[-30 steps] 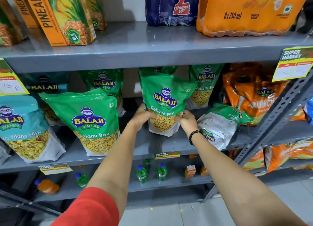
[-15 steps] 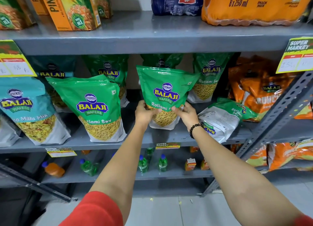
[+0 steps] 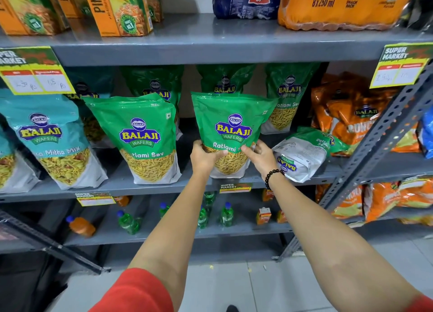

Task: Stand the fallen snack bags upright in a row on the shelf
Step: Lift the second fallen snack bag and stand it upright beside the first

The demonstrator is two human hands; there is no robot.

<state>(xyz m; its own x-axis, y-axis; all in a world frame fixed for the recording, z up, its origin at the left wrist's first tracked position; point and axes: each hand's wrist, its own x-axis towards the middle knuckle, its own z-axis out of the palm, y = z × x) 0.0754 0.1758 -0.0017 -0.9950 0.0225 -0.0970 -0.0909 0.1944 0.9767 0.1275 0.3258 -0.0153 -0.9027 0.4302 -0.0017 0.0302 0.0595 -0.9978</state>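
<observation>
- I've got the middle green Ratlami Sev bag [image 3: 230, 129] upright at the near edge of the grey shelf [image 3: 192, 185], and both my hands are on its lower part.
- My left hand [image 3: 205, 157] is wrapped around the bag's lower left corner, thumb across the front over the clear window.
- My right hand [image 3: 259, 156] grips the lower right side, fingers pressed on the front; a black bead bracelet [image 3: 273, 177] sits on that wrist.
- To the left, well apart from mine, a second green Ratlami Sev bag [image 3: 143, 138] stands upright, leaning slightly.
- Further left stands a teal Mitha Mix bag [image 3: 50, 138], also upright near the front edge.
- Just right of my right hand, one fallen green bag [image 3: 304, 152] lies on its side with its white back showing, close to my wrist.
- More green bags [image 3: 289, 96] stand in the far row behind mine.
- Orange bags [image 3: 346, 115] sit at the far right by the slanted metal brace [image 3: 379, 145].
- On the shelf above are pineapple juice cartons [image 3: 117, 7].
</observation>
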